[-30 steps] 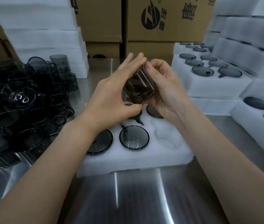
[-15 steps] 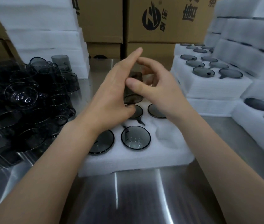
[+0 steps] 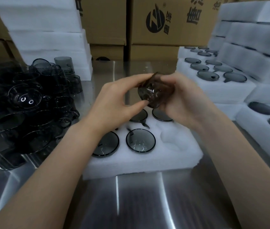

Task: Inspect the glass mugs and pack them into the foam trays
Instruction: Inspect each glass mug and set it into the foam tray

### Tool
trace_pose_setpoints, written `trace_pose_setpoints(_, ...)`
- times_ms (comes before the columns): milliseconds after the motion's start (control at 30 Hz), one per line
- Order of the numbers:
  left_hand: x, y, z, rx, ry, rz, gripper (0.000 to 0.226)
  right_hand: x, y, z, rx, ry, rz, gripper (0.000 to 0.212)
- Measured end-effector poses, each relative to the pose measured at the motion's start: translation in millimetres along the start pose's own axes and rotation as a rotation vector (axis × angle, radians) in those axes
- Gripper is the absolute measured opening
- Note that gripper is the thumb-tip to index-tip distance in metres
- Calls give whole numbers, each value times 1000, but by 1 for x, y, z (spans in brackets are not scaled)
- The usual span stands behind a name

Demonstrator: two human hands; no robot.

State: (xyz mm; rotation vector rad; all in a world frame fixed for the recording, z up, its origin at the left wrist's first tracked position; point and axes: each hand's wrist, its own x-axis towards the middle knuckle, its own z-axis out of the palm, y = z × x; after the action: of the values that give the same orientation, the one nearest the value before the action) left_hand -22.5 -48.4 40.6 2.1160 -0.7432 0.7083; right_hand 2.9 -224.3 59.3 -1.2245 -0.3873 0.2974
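1. Foam tray [image 3: 147,164], centre of table: 4 smoked-glass mugs seated in pockets. Near row has 2 (L mug [image 3: 106,144], mid mug [image 3: 140,140]), and the R pocket [image 3: 172,139] is bare foam. Far row shows 2 more rims, partly hidden under the hands.
2. Filled trays [image 3: 213,83] stacked on the R side, w/ dark mug rims showing in their pockets.
3. Loose mugs [image 3: 23,104] heaped on the L side, straight on the table.
4. Held mug [image 3: 155,92]: up in the air over the tray's far row, tilted, between both hands.
5. Left hand [image 3: 112,104] pinches it, thumb low and fingertips on the top edge. Right hand [image 3: 185,100] wraps its R side w/ curled fingers.
6. Surface: brushed steel table [image 3: 131,204], glare streaks at the near edge.
7. Behind: plain foam slabs [image 3: 48,38] stacked at back L and cardboard cartons [image 3: 172,22] w/ a round black logo.
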Motion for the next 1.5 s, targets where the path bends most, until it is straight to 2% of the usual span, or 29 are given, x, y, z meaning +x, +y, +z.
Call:
trace_pose_setpoints(100, -1, 2, -1, -13, 12, -12, 53, -9, 0, -3, -203, 47, -91, 19)
trace_pose_setpoints(167, -1, 1, -2, -6, 44, -72, 50, -22, -5, -9, -387, 56, -129, 25)
trace_pose_setpoints(300, 1, -6, -3, 4, 120, -232, 32, -53, -14, -18, -807, -47, -118, 41)
trace_pose_setpoints(500, 3, -11, -2, 39, 72, -341, 24, -78, -10, -11, -1054, 26, -45, 63)
trace_pose_setpoints(667, 2, -16, -3, 47, 51, -404, 24, -77, -8, 0, -1258, -25, -1, 55)
trace_pose_setpoints(800, 3, -18, -3, 64, 6, -441, 23, -75, -3, 2, -1323, -14, 53, 52)
trace_pose_setpoints(900, 4, -20, -2, 80, -11, -459, 22, -76, 2, 7, -1425, -41, 104, 58)
trace_pose_setpoints(1000, 4, -22, -2, 109, -42, -478, 21, -75, 8, 10, -1614, -61, 52, 59)
trace_pose_setpoints(1067, 4, -23, -2, 136, -79, -488, 19, -75, 11, 9, -1612, -93, 67, 56)
trace_pose_setpoints(1267, 5, -23, 0, 176, -131, -503, 17, -84, 20, 10, -1714, -162, 196, 85)
trace_pose_setpoints(1500, 4, -23, -1, 180, -165, -509, 15, -78, 13, 13, -1723, -222, 242, 90)
